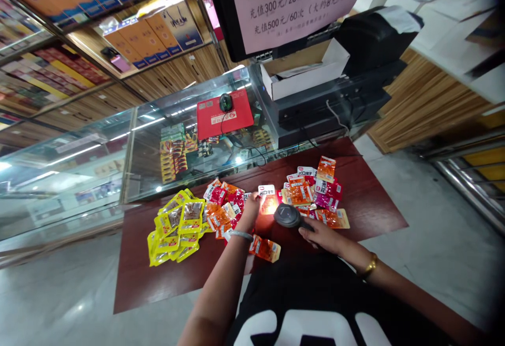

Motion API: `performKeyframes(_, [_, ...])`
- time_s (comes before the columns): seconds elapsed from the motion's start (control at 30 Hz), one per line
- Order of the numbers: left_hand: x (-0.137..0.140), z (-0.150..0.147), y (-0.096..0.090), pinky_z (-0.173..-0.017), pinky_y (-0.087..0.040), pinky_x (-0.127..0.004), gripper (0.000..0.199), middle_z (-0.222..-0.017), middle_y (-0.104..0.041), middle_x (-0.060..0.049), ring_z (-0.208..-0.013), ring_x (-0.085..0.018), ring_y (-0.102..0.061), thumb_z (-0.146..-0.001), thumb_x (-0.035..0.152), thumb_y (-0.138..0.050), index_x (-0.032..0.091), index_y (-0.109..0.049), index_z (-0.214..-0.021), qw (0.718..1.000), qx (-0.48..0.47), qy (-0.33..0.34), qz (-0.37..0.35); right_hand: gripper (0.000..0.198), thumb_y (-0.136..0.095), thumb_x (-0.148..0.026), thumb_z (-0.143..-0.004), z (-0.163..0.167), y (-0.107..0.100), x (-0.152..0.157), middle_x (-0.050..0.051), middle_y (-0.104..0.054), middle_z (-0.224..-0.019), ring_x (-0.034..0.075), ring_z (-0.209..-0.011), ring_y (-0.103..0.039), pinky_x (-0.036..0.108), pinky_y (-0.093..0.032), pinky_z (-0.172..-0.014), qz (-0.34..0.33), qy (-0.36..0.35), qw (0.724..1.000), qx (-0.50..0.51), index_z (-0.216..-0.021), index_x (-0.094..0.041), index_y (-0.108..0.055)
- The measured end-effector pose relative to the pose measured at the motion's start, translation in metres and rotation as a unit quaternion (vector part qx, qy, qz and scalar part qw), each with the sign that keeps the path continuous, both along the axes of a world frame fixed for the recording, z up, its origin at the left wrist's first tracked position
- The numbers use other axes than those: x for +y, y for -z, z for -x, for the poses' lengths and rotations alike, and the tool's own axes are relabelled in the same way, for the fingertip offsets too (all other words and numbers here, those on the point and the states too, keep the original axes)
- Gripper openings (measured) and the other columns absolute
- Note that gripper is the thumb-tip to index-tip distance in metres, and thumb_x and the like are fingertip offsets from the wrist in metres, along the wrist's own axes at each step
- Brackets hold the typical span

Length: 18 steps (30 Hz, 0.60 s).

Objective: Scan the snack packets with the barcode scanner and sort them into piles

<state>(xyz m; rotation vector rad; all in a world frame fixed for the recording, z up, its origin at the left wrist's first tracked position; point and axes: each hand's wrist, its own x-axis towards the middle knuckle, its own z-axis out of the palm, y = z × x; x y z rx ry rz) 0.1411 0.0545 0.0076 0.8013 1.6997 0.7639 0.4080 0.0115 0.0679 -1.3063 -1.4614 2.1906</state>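
My right hand (321, 235) grips the handle of a dark handheld barcode scanner (287, 215), whose head points away from me. Its light falls on a red-and-white snack packet (268, 199) lit up just beyond it. The fingers of my left hand (249, 212) are closed at that packet's left edge. Left of this hand lies a pile of red and orange snack packets (221, 214), and another such pile (311, 193) is right of the scanner. Nearer my body rests a single orange packet (265, 248). Yellow snack packets (179, 225) are heaped farther left.
Everything lies on a dark red tabletop (138, 283). Behind it stands a glass display counter (150, 120) carrying a red mat (205, 120) and a mouse (225, 102). A monitor with a pink paper sign (292, 4) and an open white box (311, 85) are at the back right.
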Motion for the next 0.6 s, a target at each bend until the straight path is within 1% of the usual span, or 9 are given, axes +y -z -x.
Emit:
performKeyframes(0.07, [0.001,-0.001,0.001,-0.056,-0.040,-0.022,0.023,-0.062,-0.060,0.002,-0.054,-0.009,-0.048,-0.074,0.035,-0.068,0.013,-0.066,-0.080,1.000,0.015,0.002,-0.002,0.068,-0.056,-0.071,-0.084,-0.002,0.001,-0.001,-0.006,-0.046,-0.059,0.011,-0.047,-0.042,0.022,-0.032,-0.045,-0.002,0.001,1.000,0.000,-0.128,-0.019,-0.055])
performKeyframes(0.17, [0.003,-0.011,-0.001,-0.062,-0.045,-0.025,0.030,-0.067,-0.064,-0.001,-0.060,-0.012,-0.055,-0.077,0.042,-0.067,0.013,-0.068,-0.087,1.000,-0.020,0.006,-0.008,0.070,-0.055,-0.072,-0.084,-0.004,0.005,-0.002,-0.006,-0.047,-0.059,0.010,-0.046,-0.041,0.022,-0.033,-0.045,-0.006,-0.001,1.000,0.002,-0.127,-0.017,-0.056])
performKeyframes(0.3, [0.008,-0.023,-0.008,-0.083,-0.051,-0.033,0.040,-0.093,-0.073,-0.010,-0.085,-0.019,-0.067,-0.081,0.045,-0.066,0.013,-0.068,-0.106,0.987,-0.116,0.104,-0.024,0.067,-0.058,-0.071,-0.081,-0.003,0.008,-0.001,-0.004,-0.050,-0.059,0.012,-0.047,-0.044,0.022,-0.035,-0.045,-0.012,0.014,1.000,-0.002,-0.122,-0.017,-0.060])
performKeyframes(0.33, [0.008,-0.021,-0.011,-0.089,-0.050,-0.034,0.037,-0.101,-0.073,-0.012,-0.093,-0.021,-0.067,-0.082,0.041,-0.067,0.014,-0.068,-0.107,0.989,-0.074,0.125,-0.024,0.067,-0.059,-0.071,-0.081,-0.001,0.008,-0.001,-0.004,-0.051,-0.059,0.012,-0.047,-0.044,0.022,-0.036,-0.045,-0.012,0.018,1.000,-0.003,-0.121,-0.018,-0.060])
performKeyframes(0.4, [0.005,-0.009,-0.016,-0.098,-0.045,-0.038,0.035,-0.114,-0.069,-0.014,-0.108,-0.024,-0.063,-0.083,0.036,-0.067,0.015,-0.065,-0.111,0.984,0.126,0.126,-0.005,0.065,-0.060,-0.070,-0.081,0.001,0.008,-0.001,-0.005,-0.051,-0.059,0.011,-0.047,-0.043,0.022,-0.036,-0.044,-0.011,0.019,1.000,-0.005,-0.122,-0.019,-0.060])
performKeyframes(0.43, [0.002,-0.001,-0.019,-0.102,-0.042,-0.041,0.039,-0.120,-0.066,-0.016,-0.116,-0.028,-0.059,-0.082,0.036,-0.068,0.015,-0.063,-0.115,0.963,0.243,0.116,0.017,0.065,-0.060,-0.069,-0.081,0.002,0.009,-0.001,-0.005,-0.051,-0.060,0.011,-0.046,-0.042,0.022,-0.035,-0.043,-0.009,0.017,1.000,-0.005,-0.122,-0.019,-0.060])
performKeyframes(0.5, [-0.007,0.016,-0.022,-0.105,-0.036,-0.046,0.055,-0.128,-0.058,-0.021,-0.126,-0.035,-0.050,-0.079,0.040,-0.071,0.012,-0.056,-0.124,0.896,0.425,0.102,0.073,0.062,-0.060,-0.068,-0.082,0.002,0.011,-0.001,-0.006,-0.050,-0.059,0.010,-0.045,-0.042,0.022,-0.035,-0.043,-0.005,0.011,1.000,-0.005,-0.120,-0.019,-0.059])
performKeyframes(0.53, [-0.011,0.024,-0.022,-0.105,-0.035,-0.048,0.063,-0.131,-0.055,-0.023,-0.128,-0.037,-0.047,-0.077,0.043,-0.072,0.011,-0.053,-0.127,0.868,0.475,0.107,0.098,0.061,-0.059,-0.068,-0.083,0.002,0.012,-0.002,-0.006,-0.049,-0.059,0.010,-0.045,-0.042,0.021,-0.034,-0.044,-0.001,0.007,1.000,-0.003,-0.118,-0.019,-0.059])
performKeyframes(0.6, [-0.017,0.035,-0.021,-0.103,-0.035,-0.048,0.072,-0.134,-0.050,-0.022,-0.127,-0.039,-0.045,-0.074,0.045,-0.074,0.015,-0.048,-0.135,0.837,0.514,0.146,0.117,0.058,-0.058,-0.068,-0.084,0.000,0.015,-0.003,-0.007,-0.047,-0.059,0.010,-0.046,-0.042,0.021,-0.033,-0.044,0.004,0.001,1.000,-0.001,-0.114,-0.018,-0.059])
